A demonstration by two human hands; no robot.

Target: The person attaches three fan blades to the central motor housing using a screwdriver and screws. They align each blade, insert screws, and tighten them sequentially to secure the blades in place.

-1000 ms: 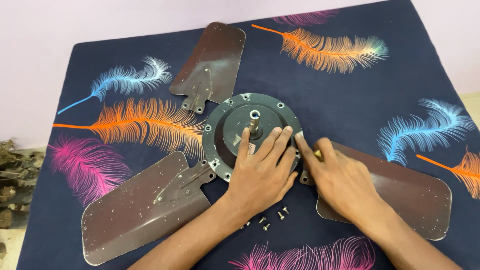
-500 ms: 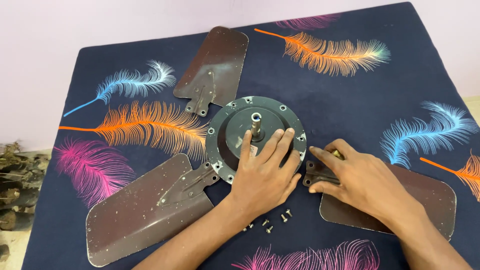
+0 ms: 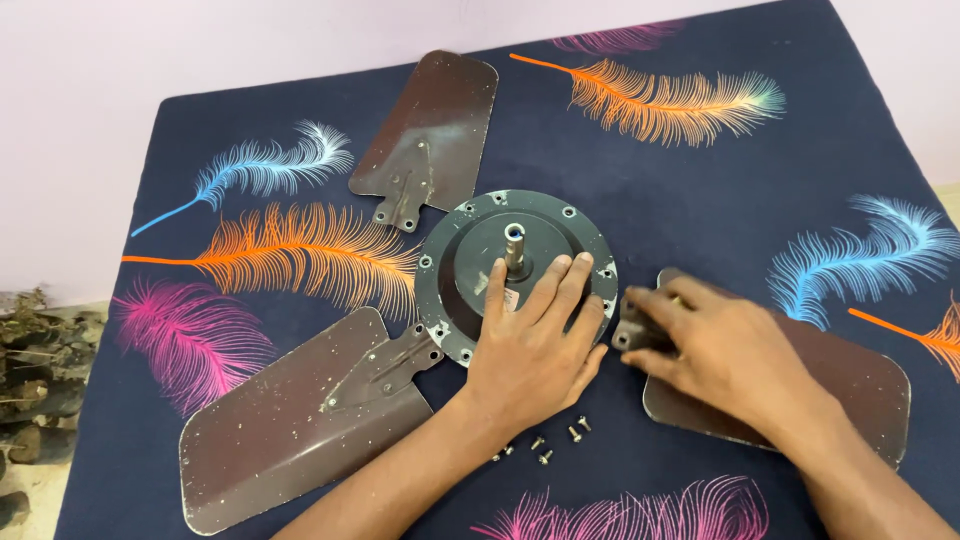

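A: Our left hand lies flat, fingers spread, on the dark round fan hub, mid-cloth. No grip, just pressing down.

B: And our right hand?

A: Fingers curled over the bracket end of the right blade, just right of the hub rim. The blade's long axis runs out right and near. It's brown, dusty, paint-flecked. Loose screws lie near the left wrist.

A pale lilac wall rises behind the dark feather-printed cloth.
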